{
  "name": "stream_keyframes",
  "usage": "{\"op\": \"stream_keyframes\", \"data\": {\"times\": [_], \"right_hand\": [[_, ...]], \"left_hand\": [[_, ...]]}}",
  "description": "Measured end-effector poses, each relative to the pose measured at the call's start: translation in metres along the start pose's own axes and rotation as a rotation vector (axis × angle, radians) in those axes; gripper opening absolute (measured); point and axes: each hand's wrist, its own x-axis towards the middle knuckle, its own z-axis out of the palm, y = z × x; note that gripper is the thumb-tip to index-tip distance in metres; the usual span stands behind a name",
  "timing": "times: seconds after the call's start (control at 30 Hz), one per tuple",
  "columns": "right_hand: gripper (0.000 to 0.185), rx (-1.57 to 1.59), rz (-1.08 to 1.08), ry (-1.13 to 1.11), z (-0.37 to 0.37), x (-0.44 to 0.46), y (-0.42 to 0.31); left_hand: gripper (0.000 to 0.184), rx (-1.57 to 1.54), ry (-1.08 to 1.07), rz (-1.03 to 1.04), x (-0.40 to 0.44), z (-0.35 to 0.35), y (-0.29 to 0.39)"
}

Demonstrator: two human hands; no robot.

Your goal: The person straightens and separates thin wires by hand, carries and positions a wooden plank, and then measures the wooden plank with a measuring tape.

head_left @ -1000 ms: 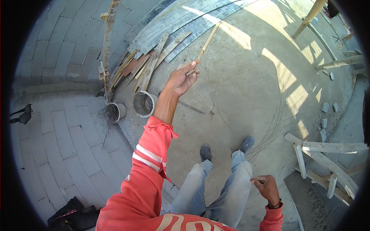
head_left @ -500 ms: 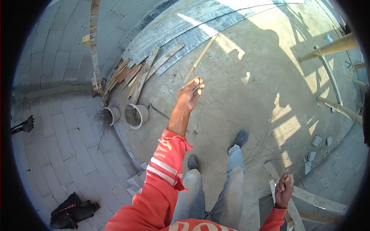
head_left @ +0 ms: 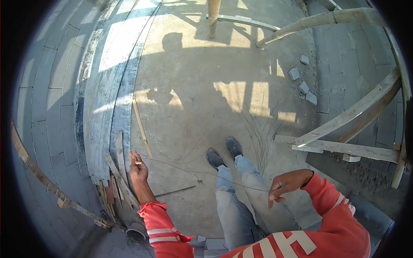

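A long thin wire [head_left: 173,164] stretches across in front of my legs, bowed slightly between my two hands. At its left end, my left hand [head_left: 138,169] pinches it with the fingers pointing up and away from me. On the other side my right hand [head_left: 291,185] is bent downward at the wrist, its fingers closed on the wire's right end. More thin wires [head_left: 257,137] lie loose on the concrete floor ahead of my shoes.
Wooden strips [head_left: 114,189] are piled at the left near a bucket [head_left: 136,232]. Long metal-like sheets [head_left: 103,112] run along the left wall. A ribbed rod [head_left: 175,191] and a wooden stick [head_left: 141,129] lie on the floor. Timber bracing [head_left: 348,148] stands at the right, near block pieces [head_left: 303,87].
My view has turned right. My right hand has come up and forward from low at the side, and the wire now shows spanning both hands.
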Motion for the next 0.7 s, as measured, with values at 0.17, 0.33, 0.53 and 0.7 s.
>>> {"op": "stream_keyframes", "data": {"times": [0.17, 0.33, 0.53, 0.7], "right_hand": [[0.041, -0.223, 0.415, 0.238, -0.01, -0.061, 0.071], [0.034, 1.0, -0.283, 0.255, 0.008, -0.126, 0.096], [0.022, -0.066, 0.253, 1.033, 0.065, -0.129, 0.203], [0.012, -0.131, 0.515, 1.381, 0.085, -0.134, 0.303]], "left_hand": [[0.035, 0.178, -0.222, -0.143, 0.009, 0.096, -0.057], [0.021, 0.118, -0.421, -0.487, 0.054, 0.177, -0.132], [0.084, 1.838, -0.518, 0.346, -0.066, 0.311, -0.298], [0.095, 1.737, -0.794, 0.822, -0.16, 0.401, -0.392]]}}
